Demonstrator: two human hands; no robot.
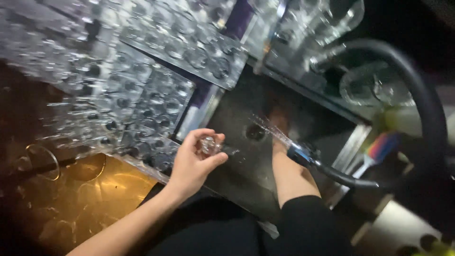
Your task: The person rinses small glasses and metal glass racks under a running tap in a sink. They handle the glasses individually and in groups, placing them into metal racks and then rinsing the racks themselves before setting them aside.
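Observation:
My left hand holds a small clear glass by its fingertips over the near edge of a metal sink. My right hand reaches down into the sink and is blurred, so its grip is unclear. Across that wrist lies a spray nozzle on a black hose. The nozzle throws a jet of water up and to the left above the drain.
Racks of several small upturned clear glasses fill the counter left of and behind the sink. Larger glasses stand at the upper right. A brush with coloured bristles lies to the right. A lit amber surface is at the lower left.

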